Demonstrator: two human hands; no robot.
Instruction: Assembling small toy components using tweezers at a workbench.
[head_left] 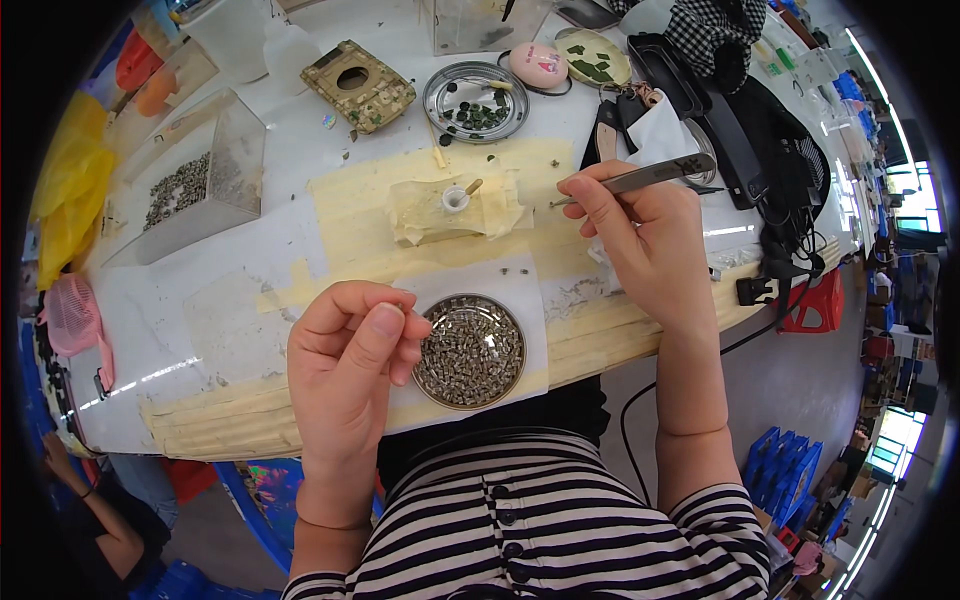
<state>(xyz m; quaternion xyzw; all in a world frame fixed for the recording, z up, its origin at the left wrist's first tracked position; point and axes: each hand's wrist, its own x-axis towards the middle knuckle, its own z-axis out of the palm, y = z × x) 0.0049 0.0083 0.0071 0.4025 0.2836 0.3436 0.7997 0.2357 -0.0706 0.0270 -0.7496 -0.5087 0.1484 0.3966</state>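
My right hand grips metal tweezers, whose tips point left; a tiny speck shows at the tips, too small to name. Nearer to me, my left hand is closed in a pinch, thumb against fingertips; what it may hold is hidden. Just right of it sits a round dish full of small metal pieces, on a white sheet. Beyond both hands stands a tape-covered block bearing a small white cup with a thin tan stick leaning in it.
A camouflage toy tank hull and a round tray of dark green parts lie at the back. At left stands a clear bin of small metal pieces. A pink rounded object, a black case and straps crowd the back right.
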